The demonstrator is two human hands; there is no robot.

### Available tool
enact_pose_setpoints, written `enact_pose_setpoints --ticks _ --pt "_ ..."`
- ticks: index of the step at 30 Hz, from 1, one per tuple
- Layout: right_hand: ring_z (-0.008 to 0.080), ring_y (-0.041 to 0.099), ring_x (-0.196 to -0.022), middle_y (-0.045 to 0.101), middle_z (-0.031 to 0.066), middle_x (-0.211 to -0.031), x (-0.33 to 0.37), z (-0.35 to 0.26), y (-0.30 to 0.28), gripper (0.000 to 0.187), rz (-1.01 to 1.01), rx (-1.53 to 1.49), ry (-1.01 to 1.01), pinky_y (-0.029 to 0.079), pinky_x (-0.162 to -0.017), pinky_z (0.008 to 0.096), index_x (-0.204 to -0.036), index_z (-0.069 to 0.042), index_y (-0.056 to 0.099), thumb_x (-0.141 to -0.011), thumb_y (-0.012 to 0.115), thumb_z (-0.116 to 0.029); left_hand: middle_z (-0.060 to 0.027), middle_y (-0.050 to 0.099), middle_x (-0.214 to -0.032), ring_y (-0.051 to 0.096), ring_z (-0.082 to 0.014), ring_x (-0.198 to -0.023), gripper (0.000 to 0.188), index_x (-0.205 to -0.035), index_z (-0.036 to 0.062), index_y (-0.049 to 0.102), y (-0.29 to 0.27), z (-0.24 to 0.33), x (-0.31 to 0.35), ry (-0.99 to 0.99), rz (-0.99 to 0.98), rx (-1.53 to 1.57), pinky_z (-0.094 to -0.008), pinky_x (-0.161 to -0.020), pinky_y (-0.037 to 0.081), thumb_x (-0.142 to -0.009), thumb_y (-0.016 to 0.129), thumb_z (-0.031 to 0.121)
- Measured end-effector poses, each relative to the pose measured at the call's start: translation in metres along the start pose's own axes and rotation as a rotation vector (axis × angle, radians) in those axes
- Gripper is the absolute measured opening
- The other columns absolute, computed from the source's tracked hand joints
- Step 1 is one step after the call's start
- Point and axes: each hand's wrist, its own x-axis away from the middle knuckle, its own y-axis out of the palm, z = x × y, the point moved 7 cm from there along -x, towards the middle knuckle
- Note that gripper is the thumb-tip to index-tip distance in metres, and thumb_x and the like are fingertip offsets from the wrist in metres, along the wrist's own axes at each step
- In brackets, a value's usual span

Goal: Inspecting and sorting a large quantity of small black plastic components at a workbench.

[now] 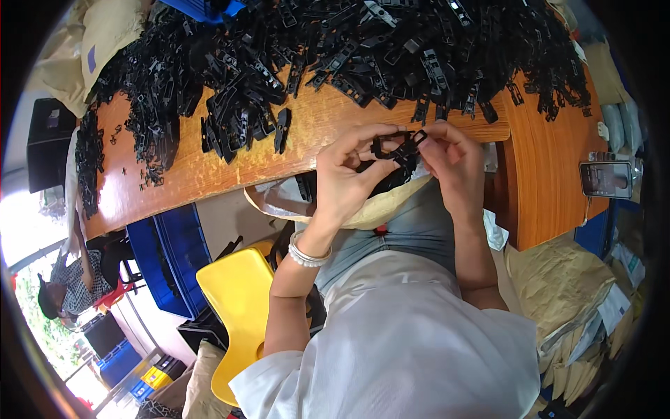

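In the head view, a small black plastic clip (398, 145) is held between both hands just above the near edge of the wooden worktop (230, 164), over the person's lap. The left hand (349, 174) is closed on the clip's left end, thumb and forefinger pinched on it, with the other fingers spread; the right hand (450, 160) is clamped on its right end, the fingertips meeting the part from above. The clip's long axis is laid roughly left to right between the two grips, tilted slightly up toward the right, so that each hand is met at one end and neither is clearly nearer. A large heap of black clips (363, 49) is spread across the far side of the worktop, well apart from the hands, beyond them and mostly to the left. A paper bag (377, 206) with more black parts is seen directly beneath the hands. A phone (606, 179) is lying at the right, on the worktop's edge.
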Motion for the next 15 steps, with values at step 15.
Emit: enact_pose_setpoints --ticks 15 --pt "0.0145 0.055 -0.067 0.055 0.0073 -0.078 0.001 -0.055 0.032 0.022 -0.233 0.877 -0.628 0.042 -0.053 0.0234 -0.085 0.001 0.061 -0.064 0.063 0.008 -0.0084 0.061 -0.088 0.058 -0.0111 -0.08 0.031 -0.097 -0.0059 0.056 -0.01 -0.008 0.006 -0.127 -0.017 -0.168 -0.0222 -0.072 0.048 -0.067 0.063 -0.01"
